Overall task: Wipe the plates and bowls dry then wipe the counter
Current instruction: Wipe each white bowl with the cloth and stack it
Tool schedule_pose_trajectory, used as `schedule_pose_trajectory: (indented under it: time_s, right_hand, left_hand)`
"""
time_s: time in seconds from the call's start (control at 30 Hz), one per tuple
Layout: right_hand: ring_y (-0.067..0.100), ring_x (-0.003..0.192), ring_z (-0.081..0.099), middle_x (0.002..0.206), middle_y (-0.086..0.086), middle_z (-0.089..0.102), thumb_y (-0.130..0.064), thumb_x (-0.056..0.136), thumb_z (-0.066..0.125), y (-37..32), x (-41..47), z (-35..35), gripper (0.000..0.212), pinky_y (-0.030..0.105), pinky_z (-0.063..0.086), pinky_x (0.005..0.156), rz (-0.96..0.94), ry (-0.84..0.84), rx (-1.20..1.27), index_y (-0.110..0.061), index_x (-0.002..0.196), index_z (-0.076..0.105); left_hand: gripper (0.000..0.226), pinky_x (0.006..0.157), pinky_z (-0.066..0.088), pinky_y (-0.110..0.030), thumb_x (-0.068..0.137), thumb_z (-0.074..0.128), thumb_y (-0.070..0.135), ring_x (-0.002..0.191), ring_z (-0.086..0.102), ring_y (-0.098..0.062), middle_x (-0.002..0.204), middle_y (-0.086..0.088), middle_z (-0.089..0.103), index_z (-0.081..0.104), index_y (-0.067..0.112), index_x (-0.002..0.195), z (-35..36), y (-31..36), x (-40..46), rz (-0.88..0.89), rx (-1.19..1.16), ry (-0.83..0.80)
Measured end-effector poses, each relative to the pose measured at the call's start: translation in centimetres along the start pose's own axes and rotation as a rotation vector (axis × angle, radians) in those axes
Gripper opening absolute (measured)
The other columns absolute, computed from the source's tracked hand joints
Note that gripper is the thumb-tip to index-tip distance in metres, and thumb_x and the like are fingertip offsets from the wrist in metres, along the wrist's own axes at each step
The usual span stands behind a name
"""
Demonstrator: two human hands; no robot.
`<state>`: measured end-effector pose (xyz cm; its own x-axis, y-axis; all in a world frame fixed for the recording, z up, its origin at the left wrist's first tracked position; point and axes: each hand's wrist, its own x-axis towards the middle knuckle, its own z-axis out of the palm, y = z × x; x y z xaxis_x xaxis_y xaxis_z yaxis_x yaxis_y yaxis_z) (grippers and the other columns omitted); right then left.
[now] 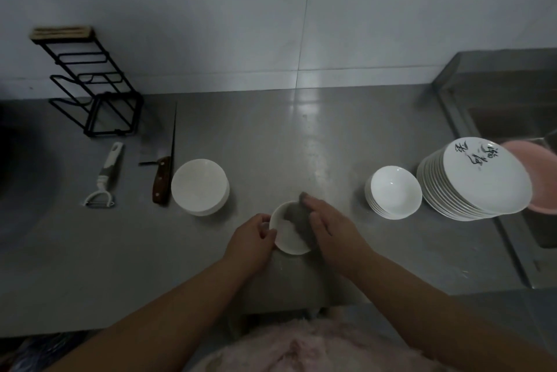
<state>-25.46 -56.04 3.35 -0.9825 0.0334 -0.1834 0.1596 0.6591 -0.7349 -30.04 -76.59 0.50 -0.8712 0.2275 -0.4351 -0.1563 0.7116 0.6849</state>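
- Pink, fuzzy clothing [301, 350] filled the bottom of the view, with two bare forearms reaching out over the front edge of the steel counter [271, 136].
- Near that front edge, at mid-counter, the left hand [251, 236] gripped a small white bowl [286, 236] by its left rim, fingers curled round the edge.
- At the same bowl, the right hand [328, 228] pressed a grey cloth [297, 216] into the bowl's right side; its fingers lay over the cloth, though how far they curled round it could not be told.
- Judged from this, the drying step was in hand, with the counter wipe not yet begun.
- Toward the right end of the counter, beside the sink [512, 118], stood a stack of shallow white bowls [393, 192] and a taller stack of plates [473, 181], the top one bearing dark brush lettering; a pink basin [539, 178] sat just behind them.
- Left of the hands stood a stack of deeper bowls [199, 187], probably the finished pile, though that could not be confirmed.
- Farther left lay a wooden-handled knife [161, 181], a peeler [104, 180] and, near the back edge, a black wire rack [93, 85].
- A next move would likely call for sweeping the cloth round the inside, then setting the bowl on a stack and taking another.
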Motion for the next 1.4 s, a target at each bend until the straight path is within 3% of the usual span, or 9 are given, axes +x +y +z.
schedule_pose_trajectory:
  time_s: [0.1,0.37,0.57,0.67,0.83,0.97,1.13,1.3,1.4]
  right_hand:
    - [0.038,0.158,0.004,0.170,-0.004,0.022,-0.054,0.103,0.015,1.3,-0.5,1.6,0.067,0.059,0.006,0.126,-0.060,-0.185,-0.487,-0.024,0.158,0.038]
    - [0.032,0.150,0.037,0.159,0.017,0.042,-0.065,0.099,0.035,2.9,-0.1,3.9,0.079,0.050,0.014,0.123,-0.373,-0.221,-0.819,-0.007,0.151,0.049]
    - [0.028,0.159,0.011,0.170,0.013,0.014,-0.079,0.096,0.019,2.3,0.3,5.1,0.097,0.048,0.009,0.129,-0.308,-0.322,-0.680,-0.009,0.163,0.019]
    - [0.023,0.153,0.030,0.164,0.007,0.036,-0.073,0.097,0.031,2.3,0.8,3.9,0.082,0.042,0.013,0.128,-0.411,-0.346,-0.625,-0.017,0.157,0.039]
    - [0.022,0.128,0.058,0.116,-0.001,0.070,-0.069,0.096,0.043,4.2,1.7,1.0,0.055,0.048,0.028,0.122,-0.575,-0.274,-0.740,-0.022,0.106,0.070]
    - [0.031,0.151,0.035,0.154,0.013,0.051,-0.072,0.094,0.045,5.2,0.5,1.4,0.081,0.050,0.020,0.124,-0.534,-0.175,-0.867,-0.010,0.144,0.057]
    - [0.033,0.154,0.027,0.163,0.013,0.038,-0.069,0.097,0.040,4.6,-0.7,2.8,0.082,0.052,0.028,0.122,-0.345,-0.093,-0.738,-0.007,0.149,0.051]
    - [0.033,0.156,0.020,0.163,0.014,0.036,-0.071,0.098,0.032,4.5,-0.3,2.9,0.085,0.052,0.027,0.124,-0.346,-0.199,-0.749,-0.008,0.153,0.046]
    - [0.030,0.156,0.021,0.163,0.012,0.037,-0.072,0.096,0.029,4.6,0.0,2.7,0.087,0.048,0.019,0.124,-0.346,-0.205,-0.767,-0.010,0.154,0.046]
  left_hand:
    - [0.021,0.081,0.043,-0.022,0.097,0.062,0.029,0.100,0.066,-0.011,0.106,0.008,0.072,0.064,0.030,0.118,0.1,-0.4,0.3,0.010,-0.029,0.015]
    - [0.021,0.076,0.046,-0.023,0.097,0.061,0.029,0.084,0.064,-0.006,0.096,0.009,0.070,0.063,0.031,0.118,0.5,-0.8,0.6,0.029,-0.052,-0.003]
    - [0.017,0.066,0.052,-0.022,0.095,0.057,0.019,0.064,0.069,-0.010,0.084,0.002,0.073,0.059,0.031,0.107,0.4,-0.7,1.6,0.012,-0.058,-0.016]
    - [0.014,0.064,0.047,-0.022,0.094,0.058,0.021,0.070,0.068,-0.012,0.078,0.008,0.068,0.063,0.030,0.104,0.1,-0.5,2.2,0.008,-0.071,0.002]
    - [0.013,0.062,0.036,-0.022,0.094,0.058,0.022,0.066,0.053,0.004,0.070,0.015,0.058,0.063,0.031,0.104,0.0,0.1,2.0,0.059,0.019,0.011]
    - [0.014,0.070,0.043,-0.027,0.093,0.056,0.021,0.078,0.060,-0.008,0.087,0.007,0.067,0.059,0.029,0.104,0.5,0.5,1.7,-0.016,-0.023,0.052]
    - [0.018,0.074,0.062,-0.046,0.082,0.054,0.022,0.074,0.072,-0.027,0.089,-0.009,0.072,0.052,0.027,0.099,1.6,1.0,0.9,-0.268,-0.201,-0.059]
    - [0.031,0.087,0.050,-0.037,0.095,0.056,0.034,0.106,0.063,-0.028,0.116,-0.003,0.068,0.055,0.023,0.125,0.3,2.3,2.4,-0.062,0.179,0.037]
    - [0.019,0.080,0.047,-0.031,0.096,0.060,0.027,0.102,0.065,-0.026,0.105,-0.004,0.072,0.068,0.023,0.113,-0.1,2.6,3.6,0.029,0.202,0.049]
